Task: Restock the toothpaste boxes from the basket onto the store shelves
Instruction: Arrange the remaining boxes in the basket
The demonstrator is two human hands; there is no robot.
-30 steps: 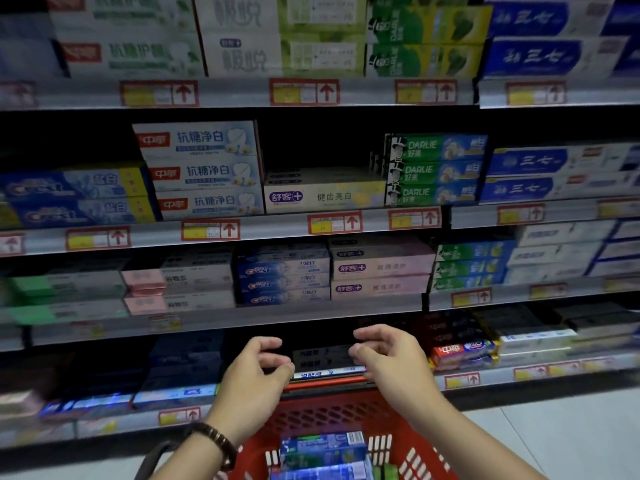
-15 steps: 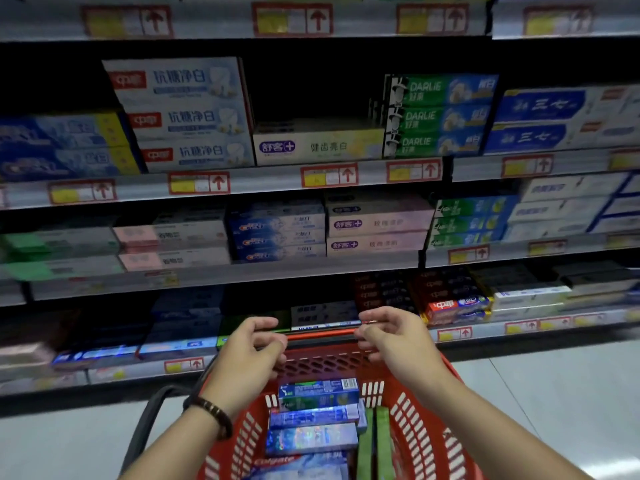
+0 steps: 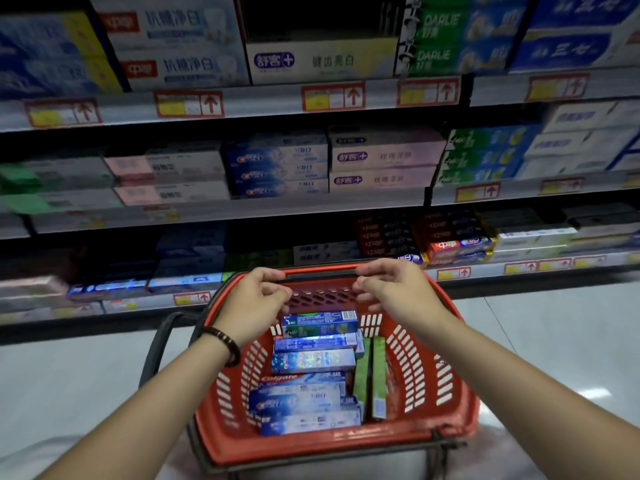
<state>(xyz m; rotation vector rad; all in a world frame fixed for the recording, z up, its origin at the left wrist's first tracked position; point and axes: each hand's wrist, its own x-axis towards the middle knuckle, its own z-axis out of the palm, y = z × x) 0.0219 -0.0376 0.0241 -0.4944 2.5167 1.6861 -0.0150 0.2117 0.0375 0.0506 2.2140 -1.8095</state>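
Observed: two bare hands, left hand (image 3: 254, 303) and right hand (image 3: 398, 292), each on a bare forearm that runs uncovered down to the lower frame edge. Left wrist carries one bracelet (image 3: 225, 342): a single strand of small rounded beads, dark brown to black, a few catching light, sitting snug just behind the hand. Nails are too blurred to describe. At the bottom corners a pale, off-white to light grey garment (image 3: 52, 455) shows as soft, plain fabric; which piece of clothing it is cannot be determined.
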